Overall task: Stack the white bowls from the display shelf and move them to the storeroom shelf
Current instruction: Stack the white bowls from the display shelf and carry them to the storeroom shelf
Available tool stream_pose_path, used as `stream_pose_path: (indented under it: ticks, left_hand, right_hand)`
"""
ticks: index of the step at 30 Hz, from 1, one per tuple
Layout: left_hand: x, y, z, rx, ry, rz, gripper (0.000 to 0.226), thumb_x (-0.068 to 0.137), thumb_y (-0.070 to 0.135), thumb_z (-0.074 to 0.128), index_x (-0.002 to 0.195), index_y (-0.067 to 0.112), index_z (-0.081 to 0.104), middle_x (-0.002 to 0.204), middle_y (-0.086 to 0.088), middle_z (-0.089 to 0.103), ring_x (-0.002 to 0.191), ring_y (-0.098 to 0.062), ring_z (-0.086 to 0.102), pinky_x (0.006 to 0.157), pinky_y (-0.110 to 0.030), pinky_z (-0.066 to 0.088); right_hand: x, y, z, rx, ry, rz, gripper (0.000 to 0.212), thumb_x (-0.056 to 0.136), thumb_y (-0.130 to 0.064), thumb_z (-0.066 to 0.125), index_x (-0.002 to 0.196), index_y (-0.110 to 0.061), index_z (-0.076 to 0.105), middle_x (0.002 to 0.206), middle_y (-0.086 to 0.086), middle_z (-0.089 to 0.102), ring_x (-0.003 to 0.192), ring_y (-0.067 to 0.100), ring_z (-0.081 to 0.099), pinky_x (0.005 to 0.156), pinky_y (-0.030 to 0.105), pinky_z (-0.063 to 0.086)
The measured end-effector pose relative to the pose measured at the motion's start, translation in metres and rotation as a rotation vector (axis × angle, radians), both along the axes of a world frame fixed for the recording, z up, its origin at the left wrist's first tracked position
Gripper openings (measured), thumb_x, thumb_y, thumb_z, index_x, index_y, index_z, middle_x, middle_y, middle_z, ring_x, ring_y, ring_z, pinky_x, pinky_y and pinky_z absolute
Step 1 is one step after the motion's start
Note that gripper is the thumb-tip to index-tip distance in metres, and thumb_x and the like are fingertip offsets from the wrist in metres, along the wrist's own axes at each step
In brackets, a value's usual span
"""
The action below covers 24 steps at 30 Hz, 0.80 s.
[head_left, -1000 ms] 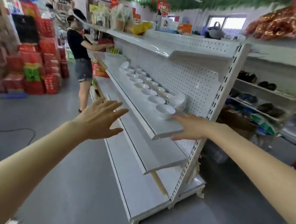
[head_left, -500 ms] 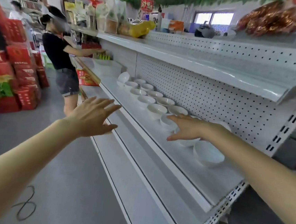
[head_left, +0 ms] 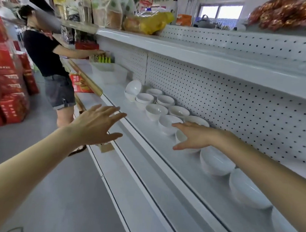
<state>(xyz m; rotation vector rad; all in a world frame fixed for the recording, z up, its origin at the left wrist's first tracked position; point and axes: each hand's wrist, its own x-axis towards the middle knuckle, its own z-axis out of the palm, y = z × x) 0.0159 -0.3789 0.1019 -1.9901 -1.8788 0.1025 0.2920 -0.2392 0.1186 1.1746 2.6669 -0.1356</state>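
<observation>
Several white bowls (head_left: 156, 111) stand in two rows on the middle board of the white display shelf (head_left: 146, 134), against its pegboard back. One bowl (head_left: 133, 87) at the far end lies tipped on its side. Two more bowls (head_left: 216, 162) sit nearer me on the right. My right hand (head_left: 193, 136) hovers with fingers stretched over a bowl (head_left: 181, 137) it partly hides, holding nothing. My left hand (head_left: 97, 124) is spread open in the air in front of the shelf edge, to the left of the bowls.
A person (head_left: 49, 62) in a black top stands at the far end of the same shelf, reaching onto it. A clear plastic tub (head_left: 108, 72) sits beyond the bowls. Red boxes (head_left: 1, 75) are stacked across the aisle. Packaged goods fill the top shelf (head_left: 192, 48).
I have come closer along the shelf, so the bowls look larger and nearer. My right hand has moved over the row of bowls; my left hand stays spread in front of the shelf.
</observation>
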Motion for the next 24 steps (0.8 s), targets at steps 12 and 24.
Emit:
stream_pose_path:
  ticks: [12,24]
  left_hand:
    - [-0.177,0.192,0.009,-0.056,0.023,-0.065,0.082,0.087,0.074,0.024,0.153,0.024,0.025,0.158,-0.009,0.03,0.141,-0.029,0.036,0.117,-0.046,0.023]
    - [-0.283,0.411,-0.058,-0.097,-0.141,-0.424,0.084,0.087,0.072,0.024,0.153,0.022,0.02,0.155,-0.012,0.034,0.135,-0.031,0.043,0.113,-0.044,0.031]
  right_hand:
    - [-0.16,0.179,-0.024,-0.114,0.135,-0.06,0.094,0.08,-0.06,0.062,0.152,-0.028,0.011,0.157,0.002,0.018,0.143,0.024,0.023,0.114,0.041,0.028]
    - [-0.27,0.303,-0.062,-0.078,0.305,-0.262,0.096,0.065,-0.064,0.07,0.144,-0.031,0.027,0.143,-0.003,0.04,0.131,0.02,0.038,0.108,0.038,0.036]
